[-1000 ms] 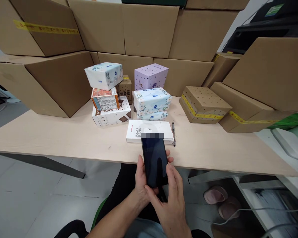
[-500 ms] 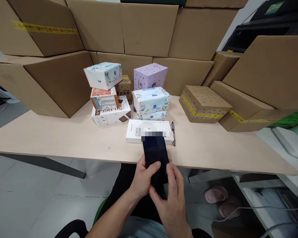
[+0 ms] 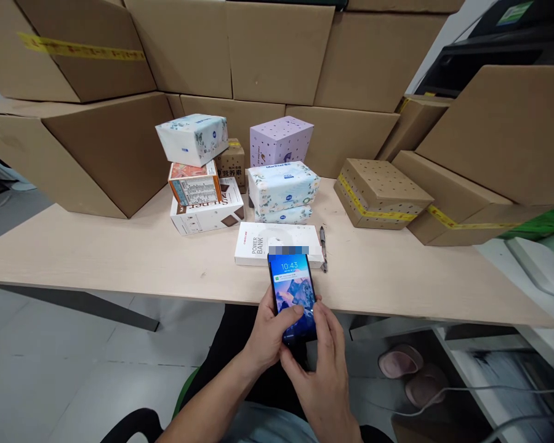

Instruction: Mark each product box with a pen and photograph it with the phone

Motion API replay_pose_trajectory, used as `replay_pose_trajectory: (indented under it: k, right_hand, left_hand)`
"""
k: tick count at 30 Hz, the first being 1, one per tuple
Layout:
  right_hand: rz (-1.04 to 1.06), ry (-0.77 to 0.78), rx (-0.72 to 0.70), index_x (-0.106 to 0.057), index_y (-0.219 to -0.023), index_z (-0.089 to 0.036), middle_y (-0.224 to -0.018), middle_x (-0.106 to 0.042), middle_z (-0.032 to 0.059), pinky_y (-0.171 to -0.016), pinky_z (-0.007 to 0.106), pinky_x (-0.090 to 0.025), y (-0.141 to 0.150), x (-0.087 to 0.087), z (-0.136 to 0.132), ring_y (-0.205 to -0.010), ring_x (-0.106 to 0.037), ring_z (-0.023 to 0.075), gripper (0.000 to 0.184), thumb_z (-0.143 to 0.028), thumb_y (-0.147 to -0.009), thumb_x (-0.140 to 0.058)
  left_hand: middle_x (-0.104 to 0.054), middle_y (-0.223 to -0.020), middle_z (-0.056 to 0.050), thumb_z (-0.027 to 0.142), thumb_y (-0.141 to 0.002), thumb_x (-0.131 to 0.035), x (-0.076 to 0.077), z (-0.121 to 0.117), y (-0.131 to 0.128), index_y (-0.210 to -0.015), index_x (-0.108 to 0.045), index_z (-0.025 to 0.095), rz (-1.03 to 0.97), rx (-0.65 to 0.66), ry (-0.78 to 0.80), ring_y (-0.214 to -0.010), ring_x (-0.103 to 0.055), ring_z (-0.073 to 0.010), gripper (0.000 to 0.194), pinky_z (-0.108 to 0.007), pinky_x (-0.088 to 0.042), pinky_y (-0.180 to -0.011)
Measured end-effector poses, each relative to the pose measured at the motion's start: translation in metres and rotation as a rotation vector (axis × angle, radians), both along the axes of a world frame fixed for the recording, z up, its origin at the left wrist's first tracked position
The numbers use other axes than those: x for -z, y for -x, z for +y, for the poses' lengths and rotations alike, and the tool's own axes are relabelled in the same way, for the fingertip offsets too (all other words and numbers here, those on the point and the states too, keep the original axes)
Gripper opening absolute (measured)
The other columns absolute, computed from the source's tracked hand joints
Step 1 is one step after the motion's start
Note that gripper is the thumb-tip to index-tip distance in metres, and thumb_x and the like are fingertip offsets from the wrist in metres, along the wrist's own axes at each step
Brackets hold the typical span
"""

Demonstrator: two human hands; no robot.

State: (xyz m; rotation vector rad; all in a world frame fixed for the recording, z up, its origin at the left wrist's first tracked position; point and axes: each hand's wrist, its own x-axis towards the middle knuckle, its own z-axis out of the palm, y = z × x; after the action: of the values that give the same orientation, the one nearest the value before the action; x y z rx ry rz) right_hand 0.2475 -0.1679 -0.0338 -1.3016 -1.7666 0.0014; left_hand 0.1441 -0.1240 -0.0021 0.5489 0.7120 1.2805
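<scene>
Over the near edge of the counter, holding a phone in the left grip, wrapping it from the left side and tilting the lit screen upward, showing 10:43 above a notification. Laying the left thumb over the lower screen; not making plain whether touching or hovering. Curling the right grip around the lower right corner, placing fingers along the side edge and thumb by the bottom end; not revealing whether pressing or bearing weight, so impossible to tell closed from loose. Probably working the lit screen with the left thumb at this step; seemingly calling next for a steady left hold and a light, deliberate thumb stroke. Having the phone between both grips, lower half within them, top end pointing away toward the white power bank box, left of the pen.
</scene>
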Motion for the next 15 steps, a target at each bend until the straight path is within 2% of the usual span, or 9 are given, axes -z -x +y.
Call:
replay_pose_trajectory:
  k: [6, 9, 12, 15]
  right_hand:
    - [0.096, 0.108, 0.056, -0.026, -0.159, -0.029, -0.142, -0.049, 0.0158, -0.096, 0.048, -0.059, -0.014, -0.002, 0.0, -0.13, -0.056, 0.0307, 0.081, -0.03, -0.09, -0.067]
    - [0.186, 0.228, 0.055, -0.028, -0.157, -0.033, -0.146, -0.049, 0.0134, -0.101, 0.051, -0.055, -0.024, -0.003, -0.001, -0.134, -0.053, 0.0318, 0.082, -0.033, -0.087, -0.07]
    - [0.321, 0.361, 0.048, -0.03, -0.156, -0.034, -0.154, -0.045, 0.0123, -0.108, 0.055, -0.049, -0.034, -0.001, -0.001, -0.14, -0.048, 0.0328, 0.082, -0.039, -0.085, -0.07]
    - [0.437, 0.403, 0.109, -0.029, -0.157, -0.03, -0.154, -0.045, 0.0146, -0.111, 0.057, -0.044, -0.046, 0.003, 0.0, -0.14, -0.048, 0.0346, 0.089, -0.045, -0.081, -0.073]
  left_hand:
    - [-0.074, -0.116, -0.013, 0.037, -0.072, -0.08, 0.002, 0.004, -0.01, -0.127, -0.062, 0.016, -0.144, 0.123, -0.08, -0.114, -0.068, -0.0323, 0.061, -0.045, -0.049, -0.103]
    - [-0.072, -0.12, -0.012, 0.041, -0.074, -0.079, 0.003, 0.005, -0.02, -0.129, -0.06, 0.018, -0.179, 0.161, -0.088, -0.118, -0.065, -0.0314, 0.062, -0.044, -0.046, -0.104]
    - [-0.07, -0.123, -0.012, 0.045, -0.076, -0.079, 0.005, 0.005, -0.032, -0.13, -0.059, 0.019, -0.187, 0.184, -0.094, -0.12, -0.064, -0.03, 0.064, -0.043, -0.044, -0.107]
    - [-0.066, -0.131, -0.013, 0.048, -0.08, -0.077, 0.006, 0.005, -0.038, -0.139, -0.053, 0.02, -0.124, 0.287, -0.215, -0.125, -0.06, -0.0311, 0.07, -0.046, -0.04, -0.113]
